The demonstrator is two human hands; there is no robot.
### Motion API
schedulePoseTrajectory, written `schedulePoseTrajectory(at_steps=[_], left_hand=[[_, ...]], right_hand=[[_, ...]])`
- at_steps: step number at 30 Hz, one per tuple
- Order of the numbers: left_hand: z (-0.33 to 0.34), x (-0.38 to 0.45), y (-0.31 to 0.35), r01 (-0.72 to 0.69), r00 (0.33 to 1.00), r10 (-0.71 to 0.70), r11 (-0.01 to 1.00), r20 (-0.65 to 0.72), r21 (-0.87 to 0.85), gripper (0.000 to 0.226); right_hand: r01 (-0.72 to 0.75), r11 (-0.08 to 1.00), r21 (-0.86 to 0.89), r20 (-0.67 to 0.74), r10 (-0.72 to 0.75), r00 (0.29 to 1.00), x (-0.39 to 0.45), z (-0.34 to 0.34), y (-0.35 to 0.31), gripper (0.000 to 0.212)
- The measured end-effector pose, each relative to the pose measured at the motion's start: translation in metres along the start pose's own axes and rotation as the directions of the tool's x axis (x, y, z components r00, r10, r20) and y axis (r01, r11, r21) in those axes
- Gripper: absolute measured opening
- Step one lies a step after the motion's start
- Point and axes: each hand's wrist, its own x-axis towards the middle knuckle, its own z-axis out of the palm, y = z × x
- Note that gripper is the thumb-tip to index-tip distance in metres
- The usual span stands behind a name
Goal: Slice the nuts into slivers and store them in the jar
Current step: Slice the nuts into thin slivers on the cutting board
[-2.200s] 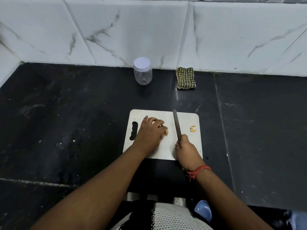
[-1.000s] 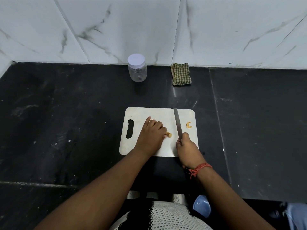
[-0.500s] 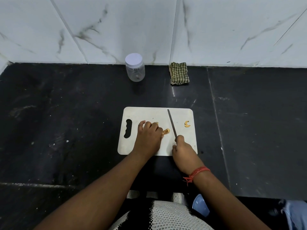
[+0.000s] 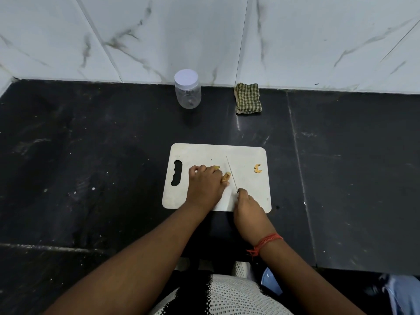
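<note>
Two hands are seen over the cutting board [image 4: 204, 153]: a nut [image 4: 226, 176] is pinned by the left hand [image 4: 204, 184]; a knife [image 4: 231, 172] is gripped by the right hand [image 4: 246, 208].

knife handle hidden in right hand [image 4: 247, 208] | left hand [image 4: 205, 185] covers nut partly

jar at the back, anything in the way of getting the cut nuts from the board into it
Its white lid is on the jar, so that blocks the opening. The dark counter between the cutting board and jar shows nothing in the path.
</note>
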Motion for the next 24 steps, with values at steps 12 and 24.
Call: schedulePoseTrajectory(at_steps=[12, 24], left_hand=[[-0.011, -0.005, -0.001, -0.001, 0.995, 0.025, 0.969, 0.093, -0.249, 0.02], [-0.006, -0.006, 0.0, 0.101, 0.99, -0.064, 0.947, 0.129, -0.306, 0.033]], right_hand=[[-0.101, 0.986, 0.133, 0.046, 0.095, 0.994, 0.004, -0.007, -0.008, 0.026], [-0.077, 0.994, 0.082, 0.076, 0.07, 0.995, 0.004, -0.003, -0.013, 0.02]])
